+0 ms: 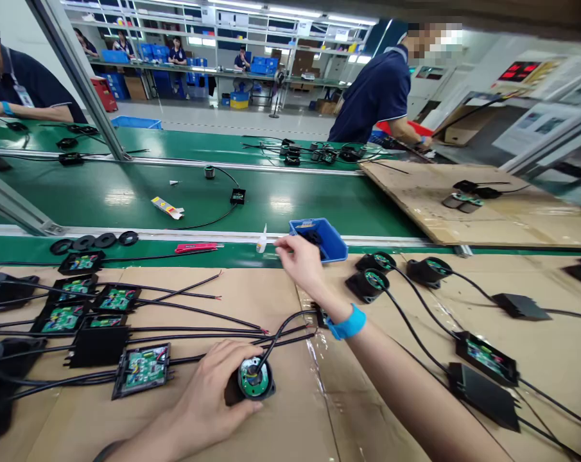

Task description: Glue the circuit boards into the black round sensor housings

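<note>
My left hand (220, 385) wraps round a black round housing (271, 387) that rests on the cardboard. A green ring-shaped circuit board (254, 378) sits in its open top, and a black cable (283, 326) rises from the middle. Stretched forward, my right hand (300, 258) has its fingers curled together in front of a blue bin (336, 244) with black parts inside. Whether anything is between those fingertips is hidden. Just left of them stands a small white bottle with a pointed nozzle (262, 241), apparently apart from the hand.
Black boxes with circuit boards (143, 369) and cables lie left; wired housings (367, 282) lie right. A red utility knife (196, 248) and black rings (105, 240) lie near the rail. A green conveyor belt (300, 192) runs behind. One person (377, 96) stands across it.
</note>
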Available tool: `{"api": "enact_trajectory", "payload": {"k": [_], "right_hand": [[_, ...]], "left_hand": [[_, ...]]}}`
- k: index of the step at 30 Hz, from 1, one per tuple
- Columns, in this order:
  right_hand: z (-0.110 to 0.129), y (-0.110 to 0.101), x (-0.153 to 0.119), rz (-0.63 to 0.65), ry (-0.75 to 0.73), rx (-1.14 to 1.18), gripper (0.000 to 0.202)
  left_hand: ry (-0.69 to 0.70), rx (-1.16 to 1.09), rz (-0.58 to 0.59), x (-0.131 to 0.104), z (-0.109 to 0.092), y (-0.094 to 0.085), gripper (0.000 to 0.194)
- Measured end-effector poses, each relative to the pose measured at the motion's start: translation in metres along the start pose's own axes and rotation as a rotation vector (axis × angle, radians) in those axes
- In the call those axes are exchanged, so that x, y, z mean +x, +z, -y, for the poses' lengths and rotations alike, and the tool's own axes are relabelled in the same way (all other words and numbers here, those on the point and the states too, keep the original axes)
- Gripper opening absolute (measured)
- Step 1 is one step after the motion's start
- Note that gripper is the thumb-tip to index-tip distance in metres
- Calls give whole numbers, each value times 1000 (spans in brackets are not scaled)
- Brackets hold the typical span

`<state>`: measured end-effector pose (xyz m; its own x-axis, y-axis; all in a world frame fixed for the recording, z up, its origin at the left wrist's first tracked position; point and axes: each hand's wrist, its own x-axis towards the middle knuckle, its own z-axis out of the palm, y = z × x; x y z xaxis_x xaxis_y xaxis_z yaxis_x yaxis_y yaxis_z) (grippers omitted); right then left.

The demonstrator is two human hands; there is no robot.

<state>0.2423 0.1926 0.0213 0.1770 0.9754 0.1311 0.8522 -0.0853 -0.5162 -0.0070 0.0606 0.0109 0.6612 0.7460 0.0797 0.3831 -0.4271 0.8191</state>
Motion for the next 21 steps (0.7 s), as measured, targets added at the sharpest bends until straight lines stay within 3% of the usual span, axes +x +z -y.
{"api": "enact_trajectory", "payload": {"k": [3,5,9,13,18,21], "right_hand": [[-19,-36,4,2,103,-210,21],[-34,-47,12,58,190,-320,23],[-54,-46,24,195,252,-425,26],[-64,-47,25,234,237,-449,25],[-78,-53,25,181,198,-394,21],[-80,-57,20,73,143,-320,19]], "left_hand": [[-4,8,-40,0,4,5,53],[5,8,-61,0,5,6,53],[-7,-18,-12,-2,5,2,64],[-60,-45,16,-5,4,-1,64],[-58,-44,-6,-5,1,2,61],[-46,-21,-11,-4,-1,4,61]]}}
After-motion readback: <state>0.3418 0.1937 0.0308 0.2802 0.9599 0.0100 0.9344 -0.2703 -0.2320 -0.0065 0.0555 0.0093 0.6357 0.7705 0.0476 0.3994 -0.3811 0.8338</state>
